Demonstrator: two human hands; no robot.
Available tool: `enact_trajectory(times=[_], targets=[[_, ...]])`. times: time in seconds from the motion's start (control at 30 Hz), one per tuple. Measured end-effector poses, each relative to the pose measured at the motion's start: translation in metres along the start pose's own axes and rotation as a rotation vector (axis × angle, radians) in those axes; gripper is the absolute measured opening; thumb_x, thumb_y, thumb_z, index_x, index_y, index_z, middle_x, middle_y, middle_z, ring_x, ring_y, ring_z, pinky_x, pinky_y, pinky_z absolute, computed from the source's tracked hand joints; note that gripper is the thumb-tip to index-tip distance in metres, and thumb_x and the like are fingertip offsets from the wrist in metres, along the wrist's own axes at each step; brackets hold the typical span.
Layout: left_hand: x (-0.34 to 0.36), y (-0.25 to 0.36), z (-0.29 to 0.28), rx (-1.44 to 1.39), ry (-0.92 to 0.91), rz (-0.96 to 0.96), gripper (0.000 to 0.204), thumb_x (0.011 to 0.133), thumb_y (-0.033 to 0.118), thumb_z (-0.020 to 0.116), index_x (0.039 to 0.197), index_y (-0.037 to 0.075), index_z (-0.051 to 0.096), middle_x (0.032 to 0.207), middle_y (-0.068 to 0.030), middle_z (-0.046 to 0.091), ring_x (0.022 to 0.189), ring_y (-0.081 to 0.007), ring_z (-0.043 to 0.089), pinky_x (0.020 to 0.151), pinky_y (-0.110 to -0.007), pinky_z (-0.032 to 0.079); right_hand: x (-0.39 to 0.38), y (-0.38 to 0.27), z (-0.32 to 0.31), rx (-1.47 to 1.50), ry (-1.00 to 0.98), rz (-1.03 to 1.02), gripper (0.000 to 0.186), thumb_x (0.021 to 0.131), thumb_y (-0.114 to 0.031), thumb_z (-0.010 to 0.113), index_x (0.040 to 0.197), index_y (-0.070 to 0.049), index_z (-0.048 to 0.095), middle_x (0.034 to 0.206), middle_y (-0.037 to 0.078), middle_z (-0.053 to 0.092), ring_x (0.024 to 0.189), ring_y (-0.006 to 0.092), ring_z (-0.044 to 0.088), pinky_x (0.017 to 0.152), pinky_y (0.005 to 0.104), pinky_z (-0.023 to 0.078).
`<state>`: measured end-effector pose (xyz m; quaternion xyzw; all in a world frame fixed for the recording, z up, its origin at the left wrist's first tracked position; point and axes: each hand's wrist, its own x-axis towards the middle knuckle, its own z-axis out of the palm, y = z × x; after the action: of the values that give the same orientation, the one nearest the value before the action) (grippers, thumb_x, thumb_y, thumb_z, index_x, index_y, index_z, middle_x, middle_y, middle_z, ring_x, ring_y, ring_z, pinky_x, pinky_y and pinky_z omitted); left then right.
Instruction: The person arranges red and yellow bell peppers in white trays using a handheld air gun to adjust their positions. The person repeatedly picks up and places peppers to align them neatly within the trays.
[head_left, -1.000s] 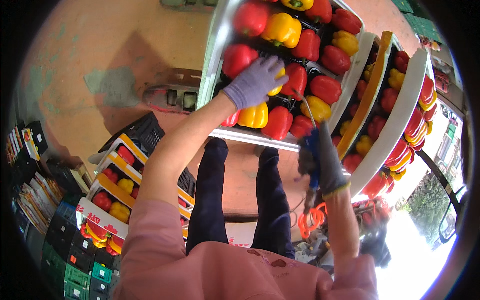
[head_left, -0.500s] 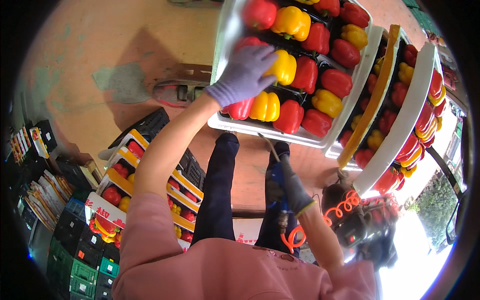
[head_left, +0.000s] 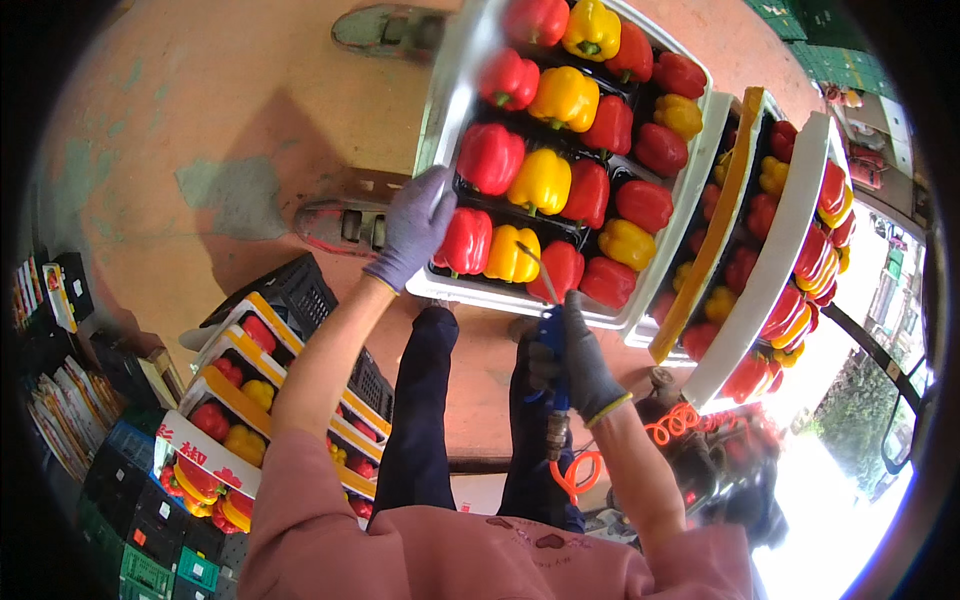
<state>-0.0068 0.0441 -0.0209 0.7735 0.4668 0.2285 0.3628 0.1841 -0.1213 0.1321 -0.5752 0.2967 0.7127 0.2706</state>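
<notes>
A white foam box (head_left: 470, 292) filled with rows of red and yellow bell peppers stands in front of me. My left hand (head_left: 416, 225), in a lilac knit glove, grips the box's left wall near its front corner, close to a red pepper (head_left: 464, 242). In my right hand (head_left: 590, 355), gloved in dark grey, is a blue air blow gun (head_left: 556, 345), held in closed fingers. Its thin nozzle reaches over the front row, between a yellow pepper (head_left: 512, 255) and a red pepper (head_left: 556, 272). An orange coiled hose (head_left: 578, 478) hangs from its handle.
Stacked boxes of peppers with white and yellow walls (head_left: 760, 250) stand to the right. More pepper boxes (head_left: 230, 395) and a black crate (head_left: 285, 290) lie at lower left. Pallet jack forks (head_left: 345, 225) stick out on the floor left of the foam box.
My left hand has left the peppers and moved left and down onto the box wall. My right hand has raised the blow gun, bringing its nozzle over the front peppers.
</notes>
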Motion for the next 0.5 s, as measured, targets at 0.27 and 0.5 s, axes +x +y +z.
enact_trajectory(times=[0.27,0.5], targets=[[-0.018,0.046,0.037,0.186,-0.28,0.211,0.019,0.082,0.024,0.067,0.086,0.006,0.065,0.09,-0.011,0.06,0.091,-0.0311,0.058,0.081,-0.045,0.044,-0.044,-0.013,-0.06,0.105,0.29,-0.08,0.072,0.083,-0.085,0.045,0.087,-0.014,0.052,0.056,-0.006,0.039,0.043,0.0087,0.033,0.048,0.0266,0.03],[-0.017,0.046,0.054,0.187,-0.333,0.237,0.022,0.082,0.029,0.068,0.081,0.007,0.066,0.083,-0.0102,0.061,0.086,-0.0293,0.058,0.079,-0.044,0.044,-0.041,-0.097,-0.007,-0.063,0.259,-0.309,0.067,0.089,-0.078,0.045,0.092,-0.011,0.051,0.061,-0.002,0.041,0.043,0.0107,0.035,0.047,0.0317,0.034]])
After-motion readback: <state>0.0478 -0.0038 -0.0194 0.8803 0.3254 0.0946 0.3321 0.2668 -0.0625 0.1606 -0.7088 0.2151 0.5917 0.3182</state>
